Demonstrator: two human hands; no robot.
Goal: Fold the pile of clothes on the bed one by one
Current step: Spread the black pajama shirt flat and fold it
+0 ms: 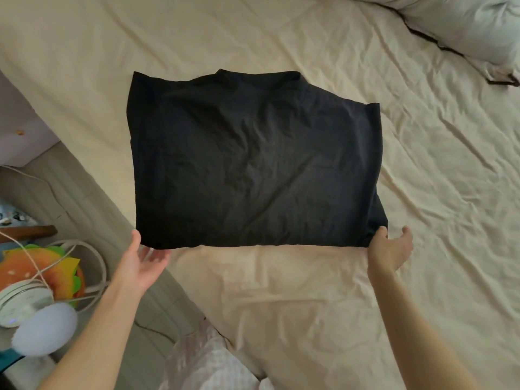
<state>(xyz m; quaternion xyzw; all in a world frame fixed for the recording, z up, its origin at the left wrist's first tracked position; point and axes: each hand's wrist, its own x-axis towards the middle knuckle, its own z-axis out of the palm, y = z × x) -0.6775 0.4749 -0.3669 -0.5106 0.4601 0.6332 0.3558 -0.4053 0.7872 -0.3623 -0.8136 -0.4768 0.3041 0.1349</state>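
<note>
No readable text, labels or numbers anywhere (bedside clutter too blurred)

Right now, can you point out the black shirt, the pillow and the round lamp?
black shirt [253, 164], head view, middle of its folded body.
pillow [464, 26], head view, its pale upper face.
round lamp [45, 329], head view, middle of its white globe.
</note>
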